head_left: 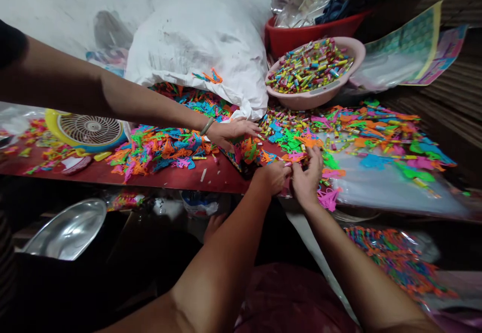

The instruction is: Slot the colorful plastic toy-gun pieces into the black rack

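Note:
My left hand (274, 176) is closed, its fingertips pinched on a small coloured tube (288, 164). Close beside it, my right hand (308, 177) has curled fingers at the edge of the pile; what they grip is hidden. An orange plastic piece (312, 139) lies just beyond the right fingertips, with green plastic pieces (289, 142) to its left. Below the right hand, a pink plastic piece (329, 198) rests at the table's front edge. Another person's hand (237, 131), wearing a bracelet, reaches in from the left over the pile.
A white sack (203, 36) stands at the back. To its right, a pink basin (309, 101) holds many small tubes, before a red basin (280, 36). A yellow-and-blue fan (88, 129) lies at left on the red table (176, 178). Clear plastic bags (391, 192) lie right.

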Tool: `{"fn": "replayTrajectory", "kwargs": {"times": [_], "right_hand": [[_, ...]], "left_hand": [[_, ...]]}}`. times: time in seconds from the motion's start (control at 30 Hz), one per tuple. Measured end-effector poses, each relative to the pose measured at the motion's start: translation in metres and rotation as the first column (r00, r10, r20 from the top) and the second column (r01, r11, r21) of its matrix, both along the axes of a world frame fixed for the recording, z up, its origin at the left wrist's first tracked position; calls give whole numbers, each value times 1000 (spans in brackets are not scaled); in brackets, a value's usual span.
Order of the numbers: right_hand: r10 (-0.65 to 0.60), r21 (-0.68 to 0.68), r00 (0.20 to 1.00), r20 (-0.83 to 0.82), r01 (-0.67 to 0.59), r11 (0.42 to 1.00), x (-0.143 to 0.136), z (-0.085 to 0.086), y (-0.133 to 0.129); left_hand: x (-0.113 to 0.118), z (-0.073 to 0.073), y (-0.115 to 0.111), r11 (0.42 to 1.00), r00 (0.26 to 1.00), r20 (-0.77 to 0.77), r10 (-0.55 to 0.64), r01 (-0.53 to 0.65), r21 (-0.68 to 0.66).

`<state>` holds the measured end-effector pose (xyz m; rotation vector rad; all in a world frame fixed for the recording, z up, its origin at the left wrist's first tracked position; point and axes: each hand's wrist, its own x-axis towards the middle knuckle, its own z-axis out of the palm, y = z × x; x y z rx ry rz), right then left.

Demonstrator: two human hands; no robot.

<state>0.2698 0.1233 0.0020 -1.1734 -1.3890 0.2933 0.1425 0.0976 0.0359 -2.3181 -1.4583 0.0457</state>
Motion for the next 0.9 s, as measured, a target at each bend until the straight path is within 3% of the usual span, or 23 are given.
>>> {"fn": "replayTrajectory", "kwargs": {"times": [0.1,0.23,0.43,0.7,0.9], "right_hand": [[-7,28,1000,-21,7,1000,1,1,-2],[0,52,998,-60,3,999,2,4,-6],[-8,16,997,-81,10,1000,1,7,-6],[-8,3,996,-89,8,1000,1,5,-5],[5,4,996,-84,-5,1000,1,5,-5]], "left_hand": [[-12,11,-3,974,987,22,-157,159,-161],[-25,15,-8,979,999,-1,-46,45,-201],[-15,12,-3,970,996,37,87,-77,-232],[-12,11,-8,964,977,143,156,-119,-240],[-11,6,-2,965,993,49,107,-92,-244]]}}
